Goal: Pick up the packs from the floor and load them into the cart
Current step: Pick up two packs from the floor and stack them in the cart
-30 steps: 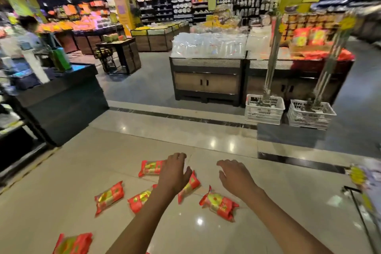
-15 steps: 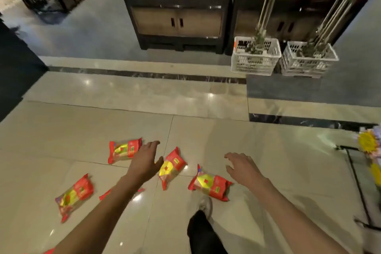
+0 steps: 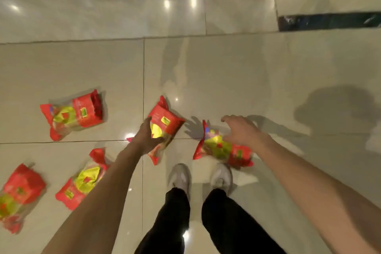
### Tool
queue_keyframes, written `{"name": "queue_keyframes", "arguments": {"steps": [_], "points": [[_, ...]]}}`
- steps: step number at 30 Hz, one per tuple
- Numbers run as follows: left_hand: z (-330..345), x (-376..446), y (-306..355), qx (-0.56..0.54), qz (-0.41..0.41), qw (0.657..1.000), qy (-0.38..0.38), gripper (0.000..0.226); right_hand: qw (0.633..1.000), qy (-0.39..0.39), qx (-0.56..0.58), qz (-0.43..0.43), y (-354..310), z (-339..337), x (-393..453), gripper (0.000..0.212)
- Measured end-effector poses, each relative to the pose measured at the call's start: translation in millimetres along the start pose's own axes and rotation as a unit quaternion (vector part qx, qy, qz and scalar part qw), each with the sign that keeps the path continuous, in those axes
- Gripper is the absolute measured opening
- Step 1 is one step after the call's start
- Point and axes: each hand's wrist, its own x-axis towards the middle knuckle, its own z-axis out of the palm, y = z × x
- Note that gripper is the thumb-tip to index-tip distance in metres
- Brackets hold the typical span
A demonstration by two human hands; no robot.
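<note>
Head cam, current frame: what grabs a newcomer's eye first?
The red-and-yellow packs scattered over the pale glossy tile floor, three of them at left. In the middle, the left hand grips one pack, while the right hand reaches with spread fingers over another pack lying just ahead of the person's grey shoes. No cart shows in this view.
</note>
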Motion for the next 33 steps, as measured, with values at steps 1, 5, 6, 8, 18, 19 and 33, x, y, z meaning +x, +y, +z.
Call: {"name": "queue_keyframes", "arguments": {"steps": [1, 5, 6, 8, 18, 19, 33], "points": [[14.8, 29.6, -19.1, -0.010, -0.003, 1.000, -0.015, 0.106, 1.000, -0.018, 0.007, 0.017, 9.2, 24.3, 28.5, 0.075], [52.3, 128.0, -83.8, 0.011, 0.011, 1.000, -0.007, 0.096, 0.995, -0.068, 0.010, 0.074, 47.1, 105.0, 116.8, 0.107], [55.5, 145.2, -93.4, 0.022, 0.013, 1.000, 0.012, 0.096, 0.994, -0.072, 0.000, 0.082, 56.3, 118.4, 131.1, 0.115], [57.4, 172.8, -107.1, 0.053, -0.001, 0.997, 0.052, 0.108, 0.993, -0.077, -0.017, 0.090, 73.1, 135.8, 152.2, 0.126], [52.0, 200.4, -138.0, -0.126, -0.086, 0.984, -0.093, 0.088, 0.991, -0.117, 0.040, 0.041, 85.3, 148.1, 165.5, 0.089], [56.4, 188.2, -129.5, -0.144, -0.081, 0.983, -0.079, 0.086, 0.993, -0.108, 0.045, 0.035, 82.7, 147.7, 161.7, 0.093], [-87.6, -46.0, 80.7, -0.271, -0.005, 0.961, 0.058, 0.066, 0.836, 0.149, 0.506, 0.152, 17.8, -61.7, -84.3, 0.055]]}}
